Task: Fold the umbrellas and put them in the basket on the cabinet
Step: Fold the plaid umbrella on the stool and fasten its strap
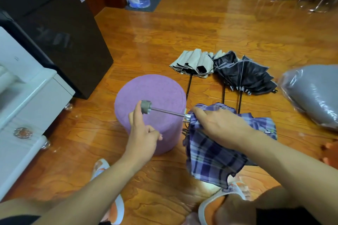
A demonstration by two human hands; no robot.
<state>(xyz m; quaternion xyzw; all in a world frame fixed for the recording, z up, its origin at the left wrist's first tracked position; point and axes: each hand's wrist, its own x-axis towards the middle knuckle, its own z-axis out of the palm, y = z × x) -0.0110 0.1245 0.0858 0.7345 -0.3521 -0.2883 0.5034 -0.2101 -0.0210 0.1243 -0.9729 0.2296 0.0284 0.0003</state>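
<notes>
Three umbrellas in play: the right hand (222,126) clutches the plaid umbrella (215,151) by its bunched canopy, steadying it, while the left hand (144,138), forefinger extended, others curled, meets the grey handle (145,107), seemingly to drive the shaft in. Two more (193,64) (243,75) wait beyond the hands; no basket visible.

Right hand (222,126) gripped plaid umbrella (212,151) canopy. Purple stool (155,87) stood just left of grip, under shaft; left hand (142,138) hovered over it. Beyond grip: two collapsed umbrellas, grey one (193,64) and black one (243,75), blocked floor. Wrapped grey bundle (314,95) obstructed right. Bare floor (182,29) farther beyond.
</notes>
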